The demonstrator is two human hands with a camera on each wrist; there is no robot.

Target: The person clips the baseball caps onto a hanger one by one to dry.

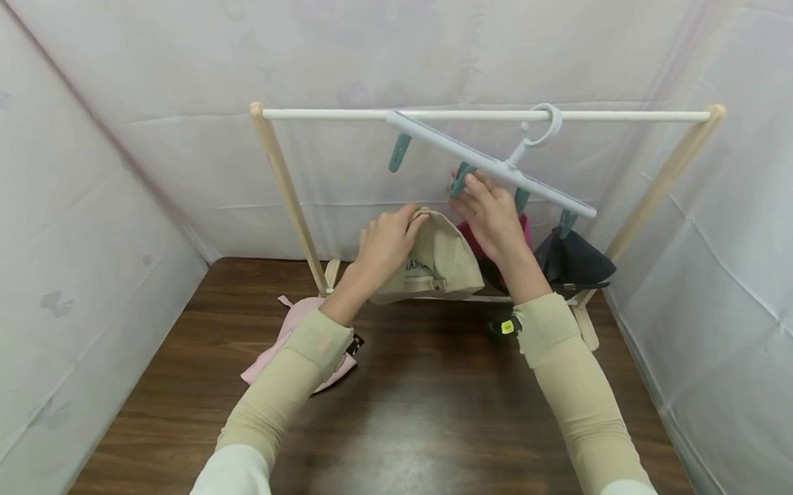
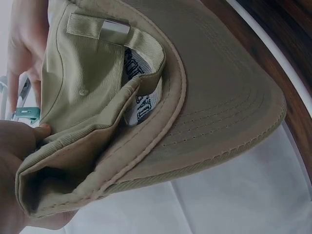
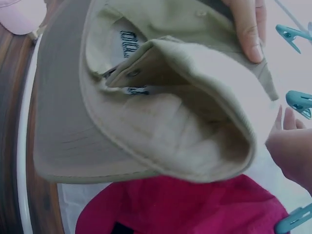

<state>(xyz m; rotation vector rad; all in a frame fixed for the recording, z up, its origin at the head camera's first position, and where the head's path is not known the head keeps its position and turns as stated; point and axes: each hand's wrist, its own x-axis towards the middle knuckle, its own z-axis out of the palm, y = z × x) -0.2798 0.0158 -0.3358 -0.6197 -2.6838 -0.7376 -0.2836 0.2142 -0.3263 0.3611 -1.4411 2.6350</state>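
Note:
My left hand [image 1: 386,240] grips a beige cap [image 1: 446,253] by its crown, thumb and fingers around the fabric. The left wrist view shows its brim [image 2: 229,102], the back strap with a metal buckle [image 2: 114,32] and dark lettering inside. Just right of the cap, my right hand [image 1: 495,217] is raised to a teal clip [image 1: 461,178] under a pale hanger [image 1: 492,163], thumb and fingers on either side of it. In the right wrist view only part of that hand [image 3: 292,146] appears; its grip is partly hidden.
The hanger hooks over a white rail [image 1: 337,115] on wooden posts. Its left-end clip [image 1: 400,153] holds nothing. A magenta cap [image 3: 180,207] and a dark navy cap [image 1: 573,260] hang on the right. A pink cap [image 1: 300,322] lies on the brown table [image 1: 405,439].

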